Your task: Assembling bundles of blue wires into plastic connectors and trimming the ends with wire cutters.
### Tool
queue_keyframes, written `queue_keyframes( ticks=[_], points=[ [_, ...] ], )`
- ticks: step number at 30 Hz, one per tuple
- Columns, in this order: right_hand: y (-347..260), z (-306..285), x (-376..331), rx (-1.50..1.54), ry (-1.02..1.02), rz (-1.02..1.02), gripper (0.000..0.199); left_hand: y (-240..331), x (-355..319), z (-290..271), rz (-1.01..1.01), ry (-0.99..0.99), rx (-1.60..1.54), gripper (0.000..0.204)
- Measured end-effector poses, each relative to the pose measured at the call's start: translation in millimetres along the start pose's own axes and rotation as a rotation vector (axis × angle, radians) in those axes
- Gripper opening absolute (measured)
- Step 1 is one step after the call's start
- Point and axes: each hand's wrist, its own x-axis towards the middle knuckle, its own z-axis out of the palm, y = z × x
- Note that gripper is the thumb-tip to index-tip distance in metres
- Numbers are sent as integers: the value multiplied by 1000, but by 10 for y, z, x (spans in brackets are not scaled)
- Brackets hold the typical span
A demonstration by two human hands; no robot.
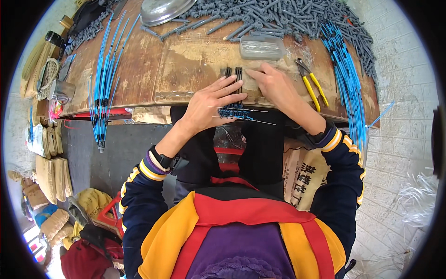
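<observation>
My left hand [210,103] lies over a row of thin black and blue rods [238,74] at the table's front edge, its fingers across them and holding them. Their black ends rest on the wood, and blue parts show below the hand, past the edge. Several thin metal wires [265,122] stick out sideways there. Just right of the black ends, my right hand [276,86] is closed, thumb and index finger close together on the tabletop. Whatever those fingertips hold, if anything, is too small to make out.
Yellow-handled pliers [312,84] lie right of my right hand. Behind is a clear plastic box [262,48] of thin pieces. Grey plastic parts [283,18] are heaped at the back near a metal bowl [165,10]. Blue rod bundles [103,88] overhang the edge left and right [346,79].
</observation>
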Motion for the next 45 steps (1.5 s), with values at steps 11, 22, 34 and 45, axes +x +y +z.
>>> queue_keyframes(
  ticks=[11, 22, 34, 45],
  points=[
    [35, 80, -20, -1, -43, 30, 30, 24, 18, -5, -2, -11, 63, 67],
    [-2, 59, -41, -49, -58, 0, 32, 21, -12, 10, -5, 13, -13, 66],
    [232, 44, 165, -10, -94, -175, 24, 62, 18, -25, -18, 42, 52, 65],
    [124, 114, 308, -31, -155, -204, 31, 106, 66, -28, -46, 15, 165, 78]
  ],
)
